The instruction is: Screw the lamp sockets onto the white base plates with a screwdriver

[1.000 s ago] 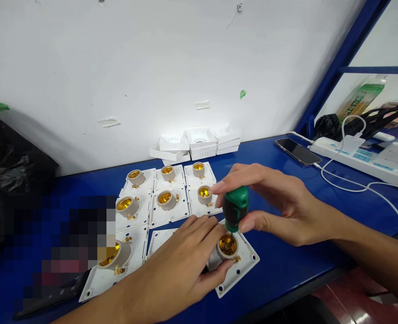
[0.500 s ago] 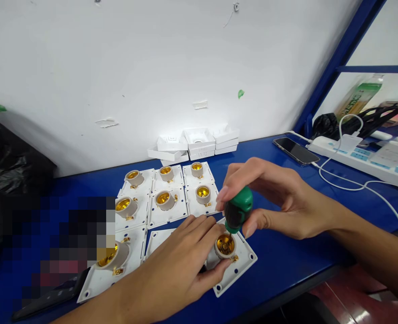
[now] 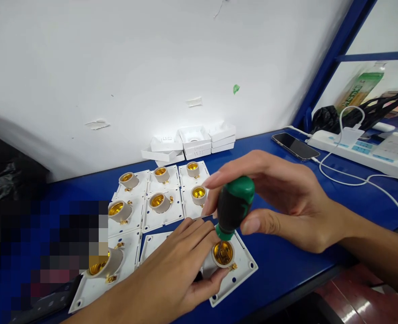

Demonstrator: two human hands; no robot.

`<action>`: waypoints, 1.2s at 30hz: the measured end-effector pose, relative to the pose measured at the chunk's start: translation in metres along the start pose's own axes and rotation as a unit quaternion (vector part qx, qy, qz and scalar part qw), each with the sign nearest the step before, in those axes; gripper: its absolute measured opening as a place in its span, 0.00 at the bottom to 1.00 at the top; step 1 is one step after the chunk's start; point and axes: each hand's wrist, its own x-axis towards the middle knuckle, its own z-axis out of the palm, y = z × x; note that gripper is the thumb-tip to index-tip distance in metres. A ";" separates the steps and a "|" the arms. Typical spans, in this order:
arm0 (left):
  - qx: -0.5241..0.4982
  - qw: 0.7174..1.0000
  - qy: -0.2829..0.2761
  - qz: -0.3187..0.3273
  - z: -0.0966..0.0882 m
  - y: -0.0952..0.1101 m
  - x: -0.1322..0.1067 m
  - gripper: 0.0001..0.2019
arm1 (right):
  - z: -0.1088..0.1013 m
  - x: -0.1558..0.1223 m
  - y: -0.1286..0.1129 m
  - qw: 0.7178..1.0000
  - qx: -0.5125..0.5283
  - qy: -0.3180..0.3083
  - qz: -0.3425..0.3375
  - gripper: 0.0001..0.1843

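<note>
My right hand (image 3: pixel 269 202) holds a short screwdriver (image 3: pixel 234 204) with a green and black handle between thumb and fingers. Its shaft reaches down into the brass-lined lamp socket (image 3: pixel 223 254) on a square white plate (image 3: pixel 244 267). Wrapped round the near and left sides of that socket, my left hand (image 3: pixel 192 256) grips it at the table. The shaft's tip is hard to make out inside the socket. Beside my left hand lies another white plate (image 3: pixel 151 243), mostly covered by the hand and forearm.
Several more plates with sockets (image 3: pixel 160 202) lie in rows behind and left. White plastic covers (image 3: pixel 195 137) are stacked against the wall. A phone (image 3: pixel 295 146), a cable and a power strip (image 3: pixel 364 148) lie right; a black bag (image 3: pixel 13 166) stands left.
The screwdriver handle has tilted and shifted slightly, and my right fingers have loosened around it and spread somewhat. My left hand stays on the socket. The view has shifted a little.
</note>
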 end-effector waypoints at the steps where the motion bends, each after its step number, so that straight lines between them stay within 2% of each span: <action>1: -0.003 1.000 -0.001 0.001 0.000 0.000 0.000 0.13 | 0.001 0.000 -0.001 1.000 0.006 -0.002 0.003 0.24; 6: -0.002 1.000 -0.001 0.011 0.000 -0.002 0.001 0.19 | 0.003 -0.001 0.002 0.999 -0.013 -0.036 -0.011 0.22; 11: -0.014 1.000 -0.014 0.002 -0.001 -0.003 0.001 0.20 | 0.000 0.001 -0.001 0.998 -0.013 -0.052 0.014 0.22; 15: -0.015 0.999 -0.027 -0.012 0.000 -0.003 0.001 0.20 | 0.001 0.001 0.000 0.999 -0.029 -0.042 0.016 0.22; 20: -0.006 1.000 -0.005 -0.018 0.000 -0.002 0.002 0.22 | 0.001 0.001 0.005 0.998 -0.047 -0.043 -0.016 0.22; 28: -0.004 1.000 0.005 -0.006 0.000 -0.003 -0.001 0.19 | 0.002 0.000 0.003 0.999 0.000 -0.048 0.004 0.22; 31: 0.010 1.000 0.009 -0.008 0.001 -0.004 -0.002 0.22 | 0.003 0.000 0.003 0.999 -0.002 -0.050 0.010 0.22; 36: 0.010 1.000 0.010 -0.008 0.003 -0.004 -0.002 0.19 | 0.004 -0.001 0.001 0.999 -0.007 -0.032 0.010 0.22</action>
